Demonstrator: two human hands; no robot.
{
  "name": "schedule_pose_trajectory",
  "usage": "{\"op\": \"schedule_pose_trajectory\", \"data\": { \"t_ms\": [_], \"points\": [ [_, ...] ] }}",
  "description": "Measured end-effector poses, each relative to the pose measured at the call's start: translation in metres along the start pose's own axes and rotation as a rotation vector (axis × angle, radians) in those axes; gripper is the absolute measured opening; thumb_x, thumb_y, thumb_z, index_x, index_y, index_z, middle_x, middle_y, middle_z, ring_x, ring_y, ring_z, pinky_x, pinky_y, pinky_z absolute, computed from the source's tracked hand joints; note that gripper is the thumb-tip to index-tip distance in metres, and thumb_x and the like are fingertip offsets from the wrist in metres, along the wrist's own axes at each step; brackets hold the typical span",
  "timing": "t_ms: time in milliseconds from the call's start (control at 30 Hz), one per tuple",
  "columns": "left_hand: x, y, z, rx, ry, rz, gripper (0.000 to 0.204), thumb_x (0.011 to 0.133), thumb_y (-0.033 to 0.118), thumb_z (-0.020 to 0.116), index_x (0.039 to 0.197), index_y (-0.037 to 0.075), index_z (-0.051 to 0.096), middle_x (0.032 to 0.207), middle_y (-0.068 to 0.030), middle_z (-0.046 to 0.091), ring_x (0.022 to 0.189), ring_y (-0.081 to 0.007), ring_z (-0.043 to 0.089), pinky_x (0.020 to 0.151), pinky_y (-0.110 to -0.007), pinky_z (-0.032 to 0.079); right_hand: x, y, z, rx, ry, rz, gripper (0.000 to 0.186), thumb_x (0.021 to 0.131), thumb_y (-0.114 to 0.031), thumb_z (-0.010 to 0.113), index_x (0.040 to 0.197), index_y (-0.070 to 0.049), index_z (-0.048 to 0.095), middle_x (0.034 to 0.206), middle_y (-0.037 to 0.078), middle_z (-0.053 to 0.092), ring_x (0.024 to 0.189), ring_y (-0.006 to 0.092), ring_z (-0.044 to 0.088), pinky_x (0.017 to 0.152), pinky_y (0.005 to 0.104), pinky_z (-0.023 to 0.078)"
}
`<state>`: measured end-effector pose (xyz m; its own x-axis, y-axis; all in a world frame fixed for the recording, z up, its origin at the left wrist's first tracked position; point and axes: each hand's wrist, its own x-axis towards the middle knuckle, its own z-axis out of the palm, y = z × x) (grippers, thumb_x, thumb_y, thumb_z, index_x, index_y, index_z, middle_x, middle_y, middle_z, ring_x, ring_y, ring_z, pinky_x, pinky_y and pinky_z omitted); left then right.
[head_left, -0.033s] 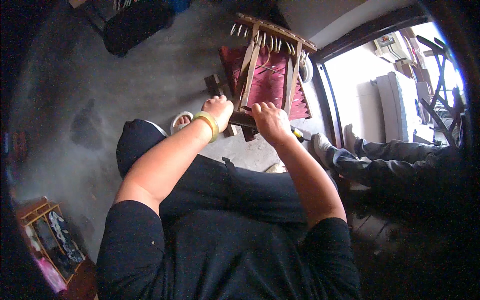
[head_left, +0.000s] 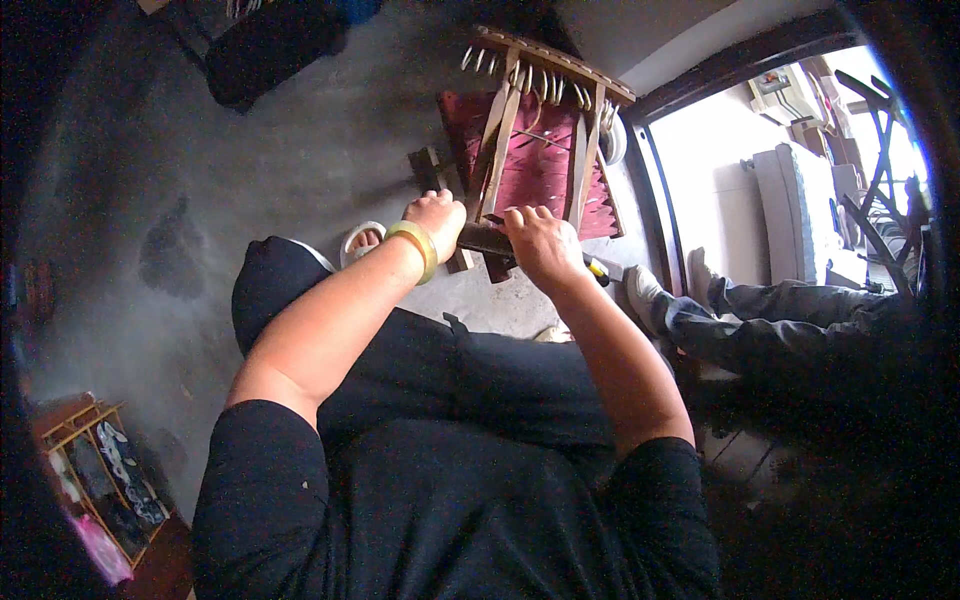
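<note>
In front of me a wooden frame [head_left: 490,150] with upright slats and a crossbar stands over dark red sheeting [head_left: 535,180]. Pale curved loops [head_left: 550,88] hang along the crossbar. My left hand [head_left: 434,220], with a pale yellow bangle at the wrist, is closed round a dark wooden piece [head_left: 430,170] whose end sticks out beyond the knuckles. My right hand [head_left: 543,245] curls over a dark brown bar [head_left: 485,240] at the near end of the frame. Beside that wrist shows a black and yellow handle [head_left: 597,268]; whether my hand touches it, I cannot tell.
At the right, another person's legs [head_left: 750,305] in grey trousers stretch toward the frame, near a bright doorway with a dark post [head_left: 665,190]. A dark bulky object [head_left: 280,55] stands at the far left. A wooden rack [head_left: 110,475] with items sits at the lower left.
</note>
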<state>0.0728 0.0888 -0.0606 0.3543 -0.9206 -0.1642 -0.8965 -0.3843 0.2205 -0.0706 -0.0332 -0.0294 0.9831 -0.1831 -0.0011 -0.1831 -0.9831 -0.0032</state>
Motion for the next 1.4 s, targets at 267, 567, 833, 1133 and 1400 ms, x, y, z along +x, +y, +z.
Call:
{"op": "schedule_pose_trajectory", "data": {
  "t_ms": [267, 567, 833, 1133, 1400],
  "points": [
    [0.009, -0.001, -0.004, 0.030, -0.204, -0.076, 0.021, 0.076, 0.008, 0.059, 0.095, 0.004, 0.066, 0.100, -0.0165, 0.064, 0.094, -0.0299, 0.064, 0.078, -0.040, 0.052, 0.009, 0.003, 0.003, -0.014, -0.079, -0.079, 0.021, 0.090, -0.027, 0.047, 0.092, -0.008, 0.055, 0.083, 0.009, 0.061, 0.081, 0.0259, 0.062, 0.065, 0.0363, 0.051],
    [0.004, 0.005, -0.001, 0.054, -0.103, -0.128, 0.015, 0.075, 0.007, 0.057, 0.087, 0.002, 0.064, 0.093, -0.0187, 0.064, 0.089, -0.0321, 0.064, 0.074, -0.042, 0.053, 0.024, 0.009, 0.008, 0.024, -0.093, 0.036, 0.019, 0.088, -0.026, 0.053, 0.089, -0.007, 0.054, 0.081, 0.012, 0.064, 0.076, 0.0288, 0.065, 0.063, 0.0411, 0.050],
    [0.007, 0.005, -0.005, 0.078, -0.221, -0.083, 0.022, 0.081, 0.008, 0.052, 0.096, 0.002, 0.067, 0.102, -0.0186, 0.065, 0.095, -0.0306, 0.064, 0.076, -0.042, 0.052, 0.052, 0.030, 0.014, 0.006, -0.039, 0.134, 0.012, 0.087, -0.016, 0.047, 0.090, -0.006, 0.054, 0.077, 0.015, 0.064, 0.073, 0.0332, 0.065, 0.062, 0.0447, 0.050],
    [0.008, 0.002, 0.001, 0.078, -0.199, -0.102, 0.022, 0.081, 0.011, 0.054, 0.095, 0.003, 0.068, 0.099, -0.0177, 0.066, 0.093, -0.0310, 0.065, 0.076, -0.042, 0.052, -0.001, -0.008, -0.009, 0.006, -0.028, -0.038, 0.017, 0.089, -0.023, 0.051, 0.090, -0.006, 0.053, 0.085, 0.011, 0.059, 0.078, 0.0277, 0.063, 0.064, 0.0393, 0.051],
    [0.007, 0.002, -0.005, 0.035, -0.215, -0.105, 0.020, 0.080, 0.012, 0.056, 0.094, 0.003, 0.068, 0.097, -0.0184, 0.066, 0.092, -0.0310, 0.065, 0.076, -0.040, 0.052, -0.005, -0.002, -0.007, -0.139, -0.073, -0.089, 0.014, 0.087, -0.020, 0.047, 0.093, -0.007, 0.050, 0.084, 0.008, 0.059, 0.071, 0.0219, 0.064, 0.054, 0.0338, 0.051]
  ]
}}
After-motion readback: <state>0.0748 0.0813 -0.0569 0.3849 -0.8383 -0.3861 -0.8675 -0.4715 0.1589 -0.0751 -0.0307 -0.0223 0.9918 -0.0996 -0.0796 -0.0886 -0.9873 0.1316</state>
